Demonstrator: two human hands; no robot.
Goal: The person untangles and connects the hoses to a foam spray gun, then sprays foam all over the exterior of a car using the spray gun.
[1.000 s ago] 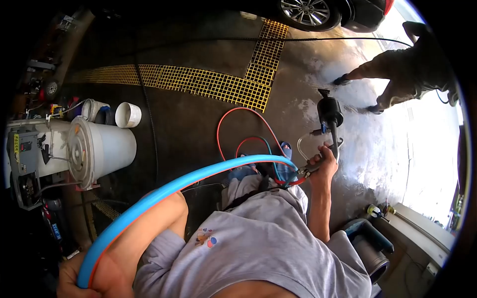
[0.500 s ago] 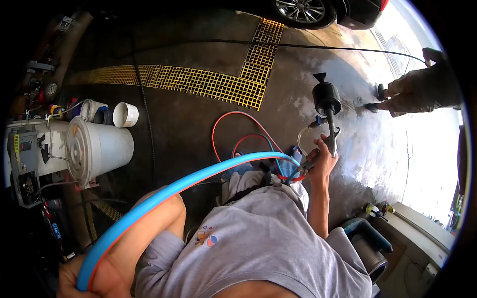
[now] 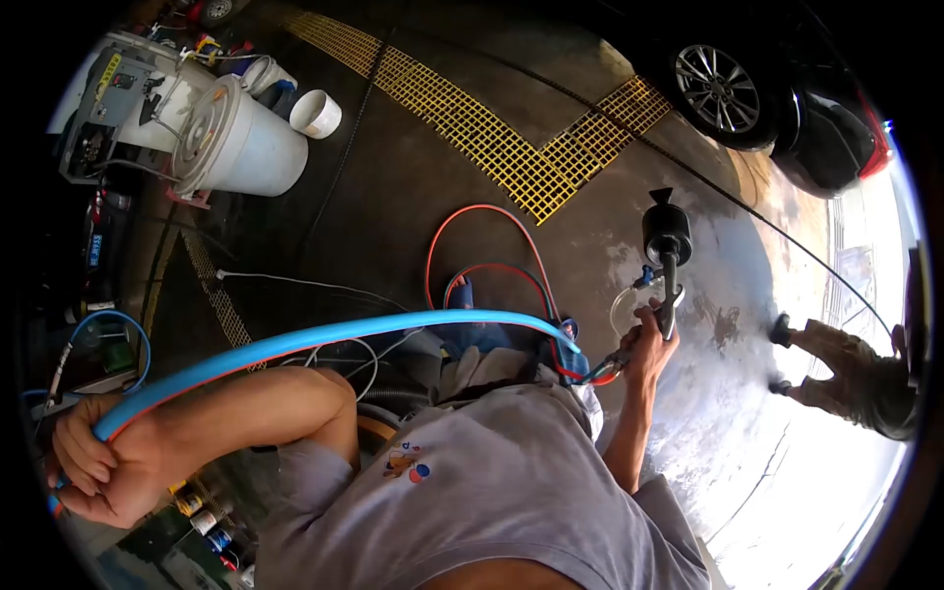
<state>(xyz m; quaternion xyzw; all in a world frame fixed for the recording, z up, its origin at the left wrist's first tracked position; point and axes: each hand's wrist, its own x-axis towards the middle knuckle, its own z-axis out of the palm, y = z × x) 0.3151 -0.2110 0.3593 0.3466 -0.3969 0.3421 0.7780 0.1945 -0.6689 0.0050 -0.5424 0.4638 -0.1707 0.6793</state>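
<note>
While my left grip point(image 3: 103, 467) is clenched round a thick glossy blue hose with a red line along its edge point(image 3: 393, 324), my right grip point(image 3: 649, 346) is wrapped round the handle of a grey metal gun-shaped tool point(image 3: 672, 295). Tool is out in front of me to the right, above the floor, pointing away.

Its front end: black cylindrical head point(image 3: 667, 234) with a flared black tip point(image 3: 662, 195). Small blue valve point(image 3: 646, 276) sits just behind the head; thin clear tube point(image 3: 615, 313) curves down from there toward my hand.

Hose arcs across my front, left grip to near right wrist. Thinner red hose point(image 3: 482, 206) loops low near my feet.

Readable text: basically none. Yellow label point(image 3: 108, 76) on the grey control box point(image 3: 123, 90), dark marks too small. Blue plate point(image 3: 95, 250) below it, pale characters, can't make them out. Chest print point(image 3: 405, 462) on my grey T-shirt point(image 3: 492, 472): orange figure, red and blue dots, lettering illegible.

Around: large white plastic tub point(image 3: 258, 138), white bucket point(image 3: 317, 114) beside it, yellow floor grating point(image 3: 462, 120), dark car point(image 3: 826, 138), another person's legs point(image 3: 826, 356) at right.
</note>
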